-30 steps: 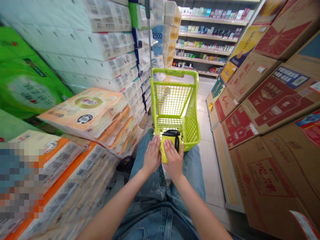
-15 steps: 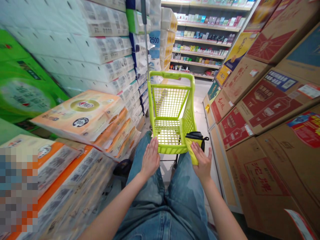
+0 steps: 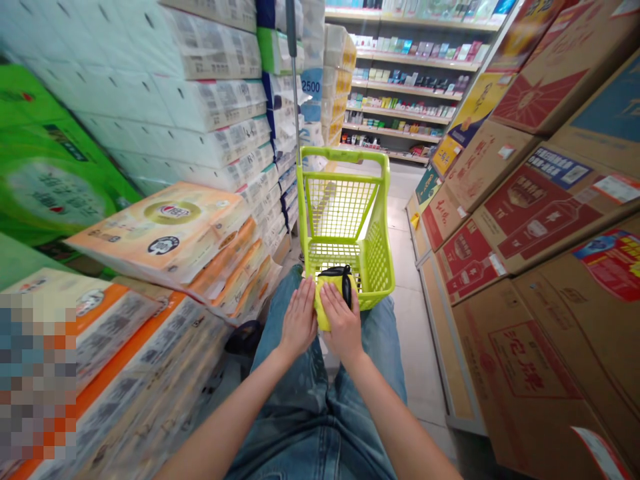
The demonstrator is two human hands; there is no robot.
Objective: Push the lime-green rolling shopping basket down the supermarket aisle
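A yellow pouch (image 3: 324,308) with a black zipper edge and strap lies at the near rim of the lime-green basket cart (image 3: 384,227). My right hand (image 3: 341,321) is wrapped over the pouch, fingers pointing forward, and hides part of it. Just left of it, my left hand (image 3: 299,320) is beside the basket's near left corner and the pouch's left edge, its fingers straight and lying together. Nothing shows in the left hand. Whatever is under its palm is hidden.
Stacked paper packs (image 3: 227,103) and orange packs (image 3: 165,223) rise on the left. Cardboard cartons (image 3: 535,360) are piled on the right. Shelves (image 3: 400,87) of small boxes stand ahead, past the tiled floor (image 3: 407,257). A metal pole (image 3: 296,100) rises from the cart's left side.
My right hand has moved left with the yellow pouch, from the basket's right corner to beside my left hand. The left hand has hardly moved.
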